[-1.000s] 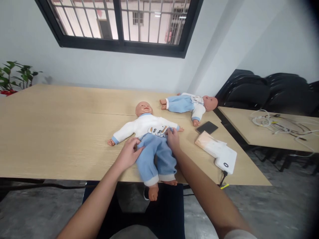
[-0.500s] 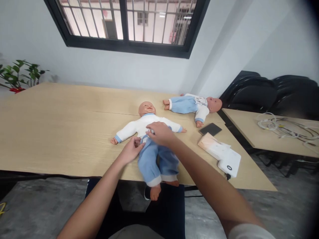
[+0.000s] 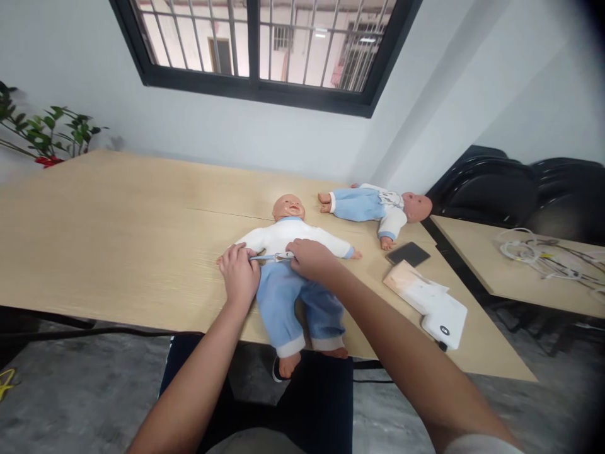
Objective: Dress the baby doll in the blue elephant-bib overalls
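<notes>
Head cam: the doll lay on its back at the near edge of the tabletop, feet sticking out past the edge. The left hand and right hand were both at its waist, fingers curled tight on the hem of its white top, which was pulled taut between them. A second doll lay further back, with a dark phone near it.

Single head view, forward and down over near table edge; right margin dark, perhaps lens rim.
</notes>
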The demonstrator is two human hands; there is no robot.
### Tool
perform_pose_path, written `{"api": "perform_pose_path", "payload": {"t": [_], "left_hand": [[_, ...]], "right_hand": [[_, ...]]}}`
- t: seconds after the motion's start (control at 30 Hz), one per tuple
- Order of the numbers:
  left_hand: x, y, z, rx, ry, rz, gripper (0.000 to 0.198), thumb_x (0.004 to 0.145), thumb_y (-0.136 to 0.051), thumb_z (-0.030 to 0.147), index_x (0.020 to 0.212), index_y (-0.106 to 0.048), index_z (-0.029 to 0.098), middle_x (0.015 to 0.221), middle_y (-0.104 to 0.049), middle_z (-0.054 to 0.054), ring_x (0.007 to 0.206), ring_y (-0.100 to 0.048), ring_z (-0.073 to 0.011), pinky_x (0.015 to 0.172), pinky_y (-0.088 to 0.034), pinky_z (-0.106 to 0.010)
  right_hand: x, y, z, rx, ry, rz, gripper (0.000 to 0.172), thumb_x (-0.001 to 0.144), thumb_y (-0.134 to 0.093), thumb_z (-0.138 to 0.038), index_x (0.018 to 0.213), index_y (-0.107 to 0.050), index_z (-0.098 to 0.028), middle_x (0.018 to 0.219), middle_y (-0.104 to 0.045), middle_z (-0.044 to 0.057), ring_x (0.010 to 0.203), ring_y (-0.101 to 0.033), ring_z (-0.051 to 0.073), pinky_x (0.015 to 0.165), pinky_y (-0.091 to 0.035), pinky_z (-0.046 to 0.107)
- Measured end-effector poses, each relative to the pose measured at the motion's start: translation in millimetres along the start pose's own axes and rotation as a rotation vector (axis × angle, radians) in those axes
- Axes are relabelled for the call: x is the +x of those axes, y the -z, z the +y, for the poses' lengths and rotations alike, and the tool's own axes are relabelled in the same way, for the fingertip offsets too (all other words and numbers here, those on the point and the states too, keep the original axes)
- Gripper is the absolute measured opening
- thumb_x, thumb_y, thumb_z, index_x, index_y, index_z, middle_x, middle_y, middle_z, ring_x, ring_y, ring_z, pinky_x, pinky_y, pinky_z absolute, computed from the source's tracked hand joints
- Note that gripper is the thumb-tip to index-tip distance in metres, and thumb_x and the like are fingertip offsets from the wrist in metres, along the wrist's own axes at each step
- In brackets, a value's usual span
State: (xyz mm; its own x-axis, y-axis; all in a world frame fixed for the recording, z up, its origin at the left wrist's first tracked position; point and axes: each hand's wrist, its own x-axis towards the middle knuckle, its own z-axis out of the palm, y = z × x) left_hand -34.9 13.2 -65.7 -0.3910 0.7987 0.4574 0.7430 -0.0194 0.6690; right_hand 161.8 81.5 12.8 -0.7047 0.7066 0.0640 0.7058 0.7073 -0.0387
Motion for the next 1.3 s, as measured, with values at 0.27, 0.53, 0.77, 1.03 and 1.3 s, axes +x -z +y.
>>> {"api": "perform_pose_path", "payload": {"t": [0.27,0.53,0.77,1.03,1.3], "left_hand": [[-6,-19.9,5,-0.558,0.371,-0.152,0.02,0.102,-0.043,0.034,0.11,-0.055,0.02,0.11,-0.07,-0.01,0.106,-0.066,-0.0248,0.1,-0.048,-0.04],[-30,-24.0,26,-0.87,0.354,-0.449,0.022,0.094,-0.058,0.038,0.105,-0.058,0.019,0.104,-0.071,-0.008,0.095,-0.066,-0.021,0.089,-0.052,-0.035],[-32,-7.7,13,-0.72,0.267,-0.436,0.016,0.093,-0.059,0.035,0.096,-0.061,0.02,0.085,-0.065,-0.002,0.078,-0.059,-0.0173,0.077,-0.047,-0.03],[-43,16.7,7,-0.53,0.116,-0.122,0.01,0.087,-0.063,0.021,0.095,-0.068,0.021,0.08,-0.06,0.001,0.069,-0.053,-0.0144,0.067,-0.043,-0.027],[-29,23.0,13,-0.666,0.187,-0.008,0.01,0.087,-0.069,0.029,0.092,-0.067,0.02,0.09,-0.07,-0.003,0.077,-0.064,-0.016,0.069,-0.049,-0.028]], "right_hand": [[34,20,-5,0.287,0.161,0.046,0.036,0.09,-0.057,-0.02,0.124,-0.069,-0.017,0.12,-0.07,0.012,0.114,-0.061,0.028,0.101,-0.043,0.039],[119,-13,-38,0.05,0.436,-0.131,0.053,0.08,-0.072,-0.015,0.133,-0.066,-0.019,0.133,-0.07,0.012,0.123,-0.06,0.029,0.101,-0.044,0.039],[136,-21,-38,-0.093,0.608,-0.208,0.023,0.086,-0.069,-0.019,0.109,-0.073,-0.021,0.113,-0.076,0.009,0.102,-0.068,0.026,0.085,-0.044,0.035],[96,16,11,0.149,0.636,-0.051,0.021,0.093,-0.059,-0.015,0.111,-0.07,-0.017,0.11,-0.073,0.01,0.1,-0.064,0.021,0.089,-0.044,0.032],[79,19,13,0.212,0.718,-0.091,0.026,0.089,-0.053,-0.008,0.107,-0.07,-0.016,0.107,-0.071,0.011,0.101,-0.059,0.022,0.093,-0.043,0.033]]}}
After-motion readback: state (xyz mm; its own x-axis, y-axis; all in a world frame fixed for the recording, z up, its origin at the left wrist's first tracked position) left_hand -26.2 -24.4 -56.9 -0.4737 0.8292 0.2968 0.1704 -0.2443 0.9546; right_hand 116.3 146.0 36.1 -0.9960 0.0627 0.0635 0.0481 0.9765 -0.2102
